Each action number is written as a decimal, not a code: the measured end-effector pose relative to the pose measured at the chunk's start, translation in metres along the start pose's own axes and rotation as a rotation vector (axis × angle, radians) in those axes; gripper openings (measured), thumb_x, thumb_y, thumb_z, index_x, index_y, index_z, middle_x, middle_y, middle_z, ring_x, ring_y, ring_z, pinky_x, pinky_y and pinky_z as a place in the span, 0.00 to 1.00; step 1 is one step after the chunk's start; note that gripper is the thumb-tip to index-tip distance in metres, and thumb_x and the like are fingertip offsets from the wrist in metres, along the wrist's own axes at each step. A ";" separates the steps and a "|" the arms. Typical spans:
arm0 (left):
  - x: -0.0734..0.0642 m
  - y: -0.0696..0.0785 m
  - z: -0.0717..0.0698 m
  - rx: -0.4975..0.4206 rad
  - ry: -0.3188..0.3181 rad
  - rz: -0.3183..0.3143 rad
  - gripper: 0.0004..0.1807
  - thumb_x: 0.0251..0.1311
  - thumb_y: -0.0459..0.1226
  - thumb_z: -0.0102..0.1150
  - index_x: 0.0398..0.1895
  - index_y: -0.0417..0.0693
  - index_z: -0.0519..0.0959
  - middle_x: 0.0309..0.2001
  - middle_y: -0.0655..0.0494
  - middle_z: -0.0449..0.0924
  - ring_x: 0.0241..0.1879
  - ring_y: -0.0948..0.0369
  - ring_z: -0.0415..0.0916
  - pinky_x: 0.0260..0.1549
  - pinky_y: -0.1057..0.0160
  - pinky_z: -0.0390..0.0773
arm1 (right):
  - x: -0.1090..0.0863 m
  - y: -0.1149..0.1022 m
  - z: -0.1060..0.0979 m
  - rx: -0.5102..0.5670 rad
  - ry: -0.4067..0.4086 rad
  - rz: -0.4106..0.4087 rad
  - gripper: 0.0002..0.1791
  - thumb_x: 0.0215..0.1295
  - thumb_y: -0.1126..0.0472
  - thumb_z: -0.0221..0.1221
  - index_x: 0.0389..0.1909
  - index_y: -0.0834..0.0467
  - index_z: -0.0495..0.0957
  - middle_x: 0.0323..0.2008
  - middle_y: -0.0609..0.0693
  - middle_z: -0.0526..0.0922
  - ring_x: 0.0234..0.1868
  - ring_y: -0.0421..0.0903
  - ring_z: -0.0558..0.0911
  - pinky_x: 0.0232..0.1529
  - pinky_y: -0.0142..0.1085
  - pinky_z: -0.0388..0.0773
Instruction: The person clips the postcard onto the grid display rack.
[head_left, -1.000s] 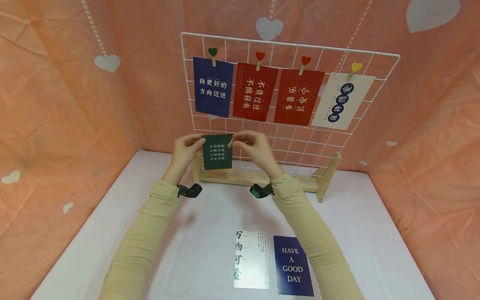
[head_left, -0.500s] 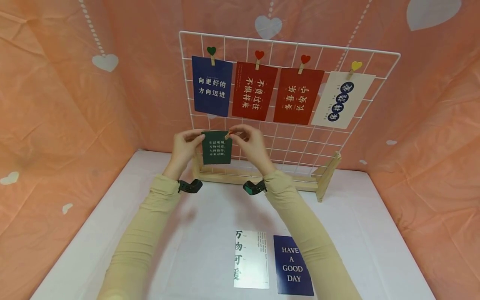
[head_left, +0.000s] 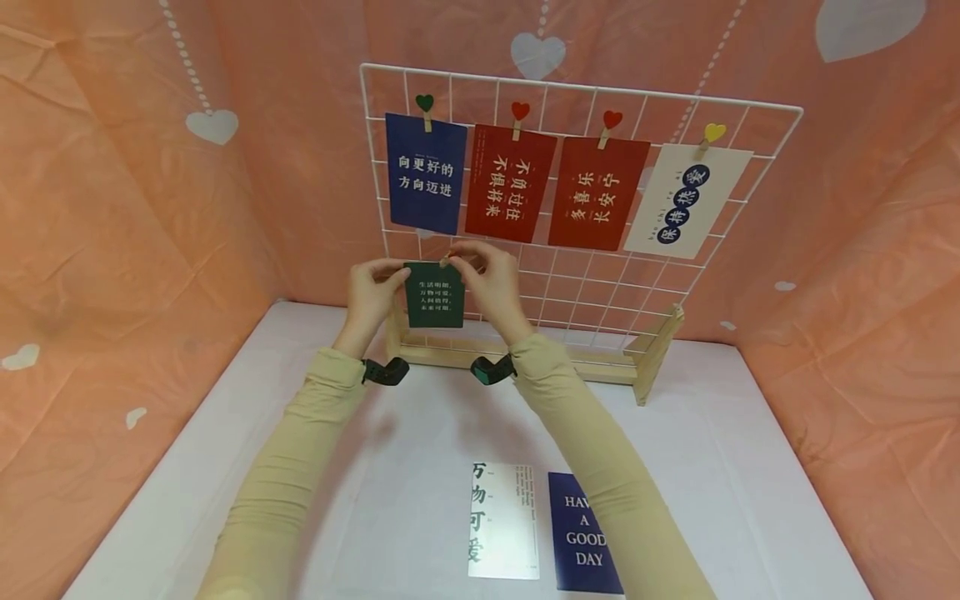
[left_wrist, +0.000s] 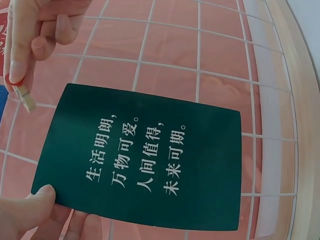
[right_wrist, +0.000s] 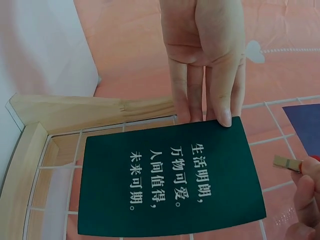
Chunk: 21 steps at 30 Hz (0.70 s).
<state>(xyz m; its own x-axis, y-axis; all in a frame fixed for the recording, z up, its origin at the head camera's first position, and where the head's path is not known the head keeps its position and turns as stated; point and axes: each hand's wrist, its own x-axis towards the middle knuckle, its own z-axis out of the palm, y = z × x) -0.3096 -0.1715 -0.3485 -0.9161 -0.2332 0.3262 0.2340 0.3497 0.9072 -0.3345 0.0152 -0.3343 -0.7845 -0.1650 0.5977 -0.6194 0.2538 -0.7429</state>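
My left hand pinches a dark green card at its upper left corner, thumb in front and fingers behind. White Chinese lettering covers the card's face, which stands before the lower left of a white wire grid. Between thumb and fingers, my right hand pinches a small wooden clothespin with a red heart on its end. In the head view the clothespin is at the card's top edge; both wrist views show a gap between it and the card.
Along the grid's upper part hang a blue card, two red cards and a white card, each under a heart clothespin. A wooden base carries the grid. On the table lie a silvery card and a navy card.
My right hand has moved left and slightly up, bringing the clothespin from the green card's right corner toward the middle of its top edge. The card has risen a little.
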 end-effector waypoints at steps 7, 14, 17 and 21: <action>0.002 -0.002 0.002 0.003 0.019 0.013 0.12 0.61 0.31 0.61 0.46 0.34 0.82 0.43 0.39 0.81 0.40 0.50 0.79 0.40 0.58 0.82 | 0.002 0.000 0.008 -0.025 0.045 0.008 0.10 0.62 0.64 0.63 0.43 0.63 0.83 0.34 0.50 0.86 0.25 0.44 0.81 0.28 0.31 0.79; 0.001 -0.003 0.004 0.049 0.047 0.060 0.11 0.61 0.31 0.62 0.45 0.35 0.83 0.40 0.40 0.82 0.38 0.50 0.80 0.34 0.62 0.81 | 0.004 0.000 0.011 -0.043 0.045 0.005 0.10 0.62 0.63 0.64 0.42 0.62 0.84 0.33 0.49 0.86 0.25 0.42 0.81 0.28 0.31 0.79; 0.001 -0.002 0.004 0.054 0.052 0.065 0.11 0.61 0.31 0.62 0.45 0.35 0.83 0.40 0.39 0.82 0.37 0.49 0.80 0.33 0.64 0.80 | 0.005 0.000 0.011 -0.050 0.042 0.009 0.09 0.62 0.63 0.64 0.41 0.62 0.84 0.32 0.49 0.86 0.25 0.40 0.80 0.28 0.30 0.80; 0.001 -0.002 0.004 0.064 0.059 0.073 0.10 0.60 0.31 0.62 0.44 0.35 0.83 0.39 0.40 0.82 0.36 0.50 0.81 0.33 0.63 0.81 | 0.006 0.001 0.012 -0.062 0.048 0.013 0.08 0.61 0.64 0.64 0.40 0.63 0.84 0.32 0.49 0.86 0.24 0.40 0.80 0.28 0.30 0.80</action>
<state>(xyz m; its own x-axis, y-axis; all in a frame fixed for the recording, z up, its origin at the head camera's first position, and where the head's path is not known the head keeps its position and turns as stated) -0.3124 -0.1686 -0.3515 -0.8762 -0.2575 0.4074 0.2761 0.4247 0.8622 -0.3401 0.0027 -0.3348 -0.7892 -0.1158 0.6031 -0.6051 0.3143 -0.7315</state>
